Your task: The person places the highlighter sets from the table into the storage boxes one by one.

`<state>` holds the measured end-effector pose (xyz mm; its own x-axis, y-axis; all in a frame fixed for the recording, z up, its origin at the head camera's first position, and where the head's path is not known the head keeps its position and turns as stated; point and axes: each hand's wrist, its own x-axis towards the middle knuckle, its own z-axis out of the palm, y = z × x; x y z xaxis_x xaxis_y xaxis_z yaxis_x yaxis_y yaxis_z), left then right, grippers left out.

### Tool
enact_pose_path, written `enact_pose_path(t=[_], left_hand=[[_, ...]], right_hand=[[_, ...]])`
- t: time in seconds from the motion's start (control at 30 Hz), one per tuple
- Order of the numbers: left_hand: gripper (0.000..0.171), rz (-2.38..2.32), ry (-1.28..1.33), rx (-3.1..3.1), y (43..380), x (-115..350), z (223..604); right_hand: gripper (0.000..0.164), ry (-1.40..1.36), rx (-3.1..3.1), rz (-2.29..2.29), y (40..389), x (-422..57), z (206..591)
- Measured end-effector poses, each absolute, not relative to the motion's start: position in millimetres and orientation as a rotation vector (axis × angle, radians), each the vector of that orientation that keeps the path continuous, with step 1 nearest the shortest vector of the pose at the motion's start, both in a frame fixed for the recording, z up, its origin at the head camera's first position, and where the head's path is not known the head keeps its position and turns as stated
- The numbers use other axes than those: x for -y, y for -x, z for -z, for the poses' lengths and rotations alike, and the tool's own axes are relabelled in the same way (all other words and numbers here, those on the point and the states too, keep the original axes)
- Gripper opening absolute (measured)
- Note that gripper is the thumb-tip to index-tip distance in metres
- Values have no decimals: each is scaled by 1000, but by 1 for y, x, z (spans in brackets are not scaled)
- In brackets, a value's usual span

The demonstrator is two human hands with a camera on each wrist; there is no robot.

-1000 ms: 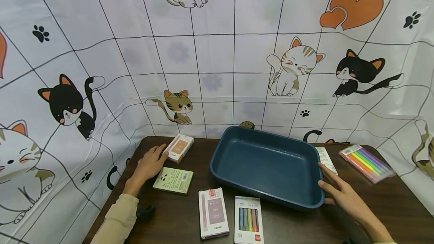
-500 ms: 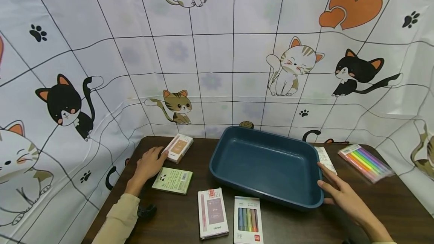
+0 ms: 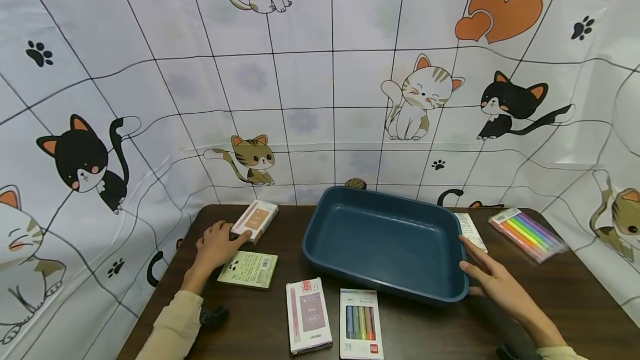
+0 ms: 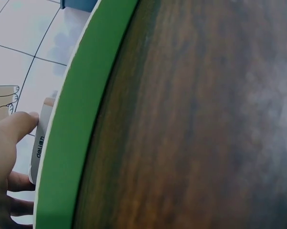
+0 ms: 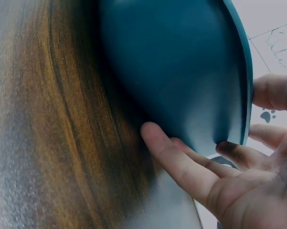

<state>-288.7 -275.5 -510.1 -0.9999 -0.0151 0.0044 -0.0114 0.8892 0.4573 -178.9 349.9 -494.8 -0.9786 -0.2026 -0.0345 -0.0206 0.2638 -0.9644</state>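
Note:
A small white box [image 3: 254, 222] with a tan label lies at the table's back left. My left hand [image 3: 217, 249] pinches it, thumb at the near end and fingers along its left side. In the left wrist view, "deli" shows on the box [image 4: 39, 149] between thumb and fingers. Just in front lies a light green pad [image 3: 248, 270] with a barcode; its edge fills much of the left wrist view. At the blue rectangular tray [image 3: 385, 243], my right hand [image 3: 495, 285] rests spread, fairly straight fingers against the right rim and outer wall [image 5: 181, 62].
A pinkish white box [image 3: 308, 315] and a white box of coloured pens [image 3: 360, 324] lie in front of the tray. A white card [image 3: 471, 232] is partly behind its right end. A clear pack of rainbow-coloured pens [image 3: 527, 234] lies far right. A cat-patterned sheet rises behind the table.
My left thumb has moved over the small box's near end, and the fingers have closed in around it. The right hand stays on the tray. The head view has shifted slightly.

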Motion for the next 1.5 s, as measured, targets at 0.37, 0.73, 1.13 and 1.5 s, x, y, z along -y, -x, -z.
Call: enact_pose_path(t=[0.37,0.73,1.13,1.5], left_hand=[[90,734,-64,3029,290,273,513],[77,841,-46,2917,292,259,508],[74,1203,-27,2704,295,254,504],[64,1632,-128,2523,292,254,502]], right_hand=[[68,226,-2370,1819,180,-349,496],[69,200,-2360,1834,178,-349,498],[69,223,-2355,1831,179,-351,498],[69,223,-2332,1845,179,-351,498]])
